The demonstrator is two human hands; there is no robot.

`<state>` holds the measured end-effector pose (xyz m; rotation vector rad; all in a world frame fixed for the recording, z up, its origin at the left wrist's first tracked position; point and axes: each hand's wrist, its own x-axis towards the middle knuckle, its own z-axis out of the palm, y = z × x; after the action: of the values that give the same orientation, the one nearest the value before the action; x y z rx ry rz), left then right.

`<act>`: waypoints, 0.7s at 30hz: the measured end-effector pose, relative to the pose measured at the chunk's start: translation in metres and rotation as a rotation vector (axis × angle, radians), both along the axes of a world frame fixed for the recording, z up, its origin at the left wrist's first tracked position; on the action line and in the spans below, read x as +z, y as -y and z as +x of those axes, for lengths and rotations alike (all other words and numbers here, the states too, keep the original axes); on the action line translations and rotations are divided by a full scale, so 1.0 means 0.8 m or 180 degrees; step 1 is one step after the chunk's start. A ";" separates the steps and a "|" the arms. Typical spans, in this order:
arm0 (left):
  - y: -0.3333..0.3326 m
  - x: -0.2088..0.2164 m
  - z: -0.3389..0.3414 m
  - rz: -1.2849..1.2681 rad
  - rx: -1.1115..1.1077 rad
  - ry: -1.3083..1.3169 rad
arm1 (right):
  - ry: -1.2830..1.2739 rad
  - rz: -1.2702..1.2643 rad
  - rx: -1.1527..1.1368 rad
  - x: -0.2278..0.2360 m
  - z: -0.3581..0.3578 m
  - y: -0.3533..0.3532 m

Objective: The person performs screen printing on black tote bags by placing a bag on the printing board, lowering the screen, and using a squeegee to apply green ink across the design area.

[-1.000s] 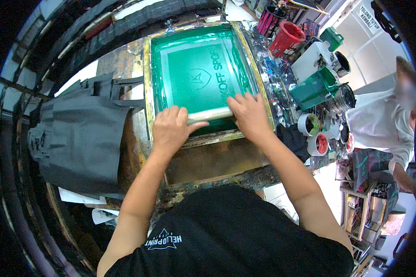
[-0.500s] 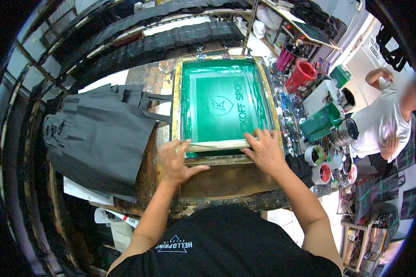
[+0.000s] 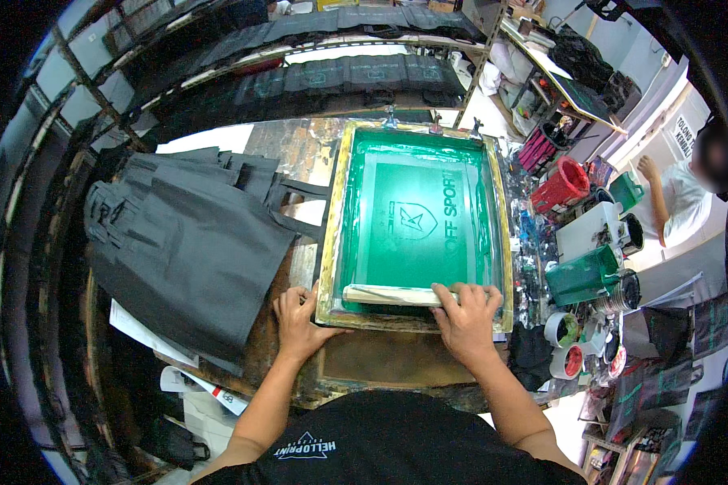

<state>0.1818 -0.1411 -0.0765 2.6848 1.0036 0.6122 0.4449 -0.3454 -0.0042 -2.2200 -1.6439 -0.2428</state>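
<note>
A screen printing frame (image 3: 326,242) with yellowed edges lies on the worktable, its mesh (image 3: 396,250) covered in green and marked with a dark shield emblem and lettering. Across the near end of the mesh rests a pale, bar-shaped squeegee (image 3: 388,295). My right hand (image 3: 467,319) grips the squeegee's right end, fingers over its top. At the frame's near left corner, my left hand (image 3: 301,327) curls its fingers against the side, with the thumb stretched along the near edge. What lies beneath the frame is hidden.
Dark grey bags (image 3: 190,242) are piled to the left, their straps reaching the frame. A red bucket (image 3: 560,187), a green container (image 3: 581,276) and tape rolls (image 3: 566,361) crowd the right. Behind stands a rack of dark bags (image 3: 311,74). A person (image 3: 687,198) is at far right.
My left hand has come off the squeegee's left end to the frame's corner. My right hand stays on the squeegee. The whole view has shifted, and the other person appears farther off.
</note>
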 end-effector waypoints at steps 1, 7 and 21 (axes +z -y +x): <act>0.001 -0.001 -0.002 0.0067 -0.0004 0.0115 | -0.0014 -0.0014 -0.0009 0.003 0.000 0.000; 0.007 0.001 0.003 -0.0975 0.0030 0.1105 | 0.0093 0.0175 -0.0025 0.058 0.003 -0.006; -0.013 0.209 0.120 -0.1775 -0.0588 0.4009 | 0.1402 0.1458 -0.0215 0.241 0.084 -0.102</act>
<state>0.2780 -0.1307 0.0909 1.3874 0.4210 1.4123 0.5118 -0.2635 0.1887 -1.9523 -1.5123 -1.0756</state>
